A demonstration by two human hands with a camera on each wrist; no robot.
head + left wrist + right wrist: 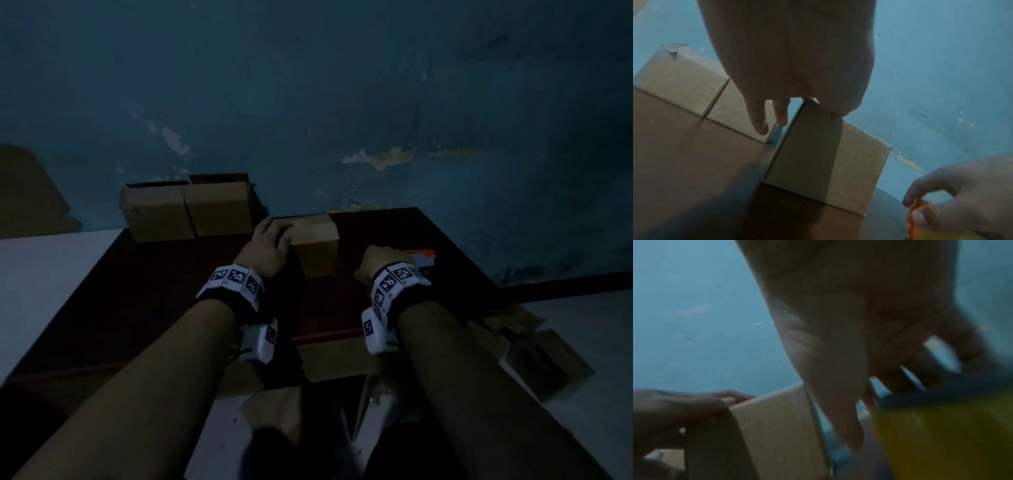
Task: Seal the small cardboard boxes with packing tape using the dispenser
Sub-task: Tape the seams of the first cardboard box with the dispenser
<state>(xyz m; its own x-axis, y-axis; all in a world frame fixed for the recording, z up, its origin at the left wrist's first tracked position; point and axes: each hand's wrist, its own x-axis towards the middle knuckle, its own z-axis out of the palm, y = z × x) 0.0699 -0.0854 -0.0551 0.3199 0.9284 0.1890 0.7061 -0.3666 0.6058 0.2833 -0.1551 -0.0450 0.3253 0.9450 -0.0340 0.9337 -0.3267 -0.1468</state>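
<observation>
A small closed cardboard box [317, 248] [838, 162] [777, 426] stands on the dark table [137, 291] near its far edge. My left hand [270, 248] [797, 56] [684, 407] grips the box's top left edge, fingers over the top and thumb on the near side. To the right of the box, my right hand [385, 263] [966, 191] [849, 337] closes around the tape dispenser [424, 256], pinching its orange part [912, 217]. The yellow tape roll [941, 434] shows blurred under the fingers. Most of the dispenser is hidden by the hand.
Two more cardboard boxes [186, 210] [684, 81] stand side by side at the table's back left against the blue wall [342, 102]. Flattened cardboard pieces [544, 359] lie on the white floor to the right, and more cardboard [329, 356] lies at the table's near edge.
</observation>
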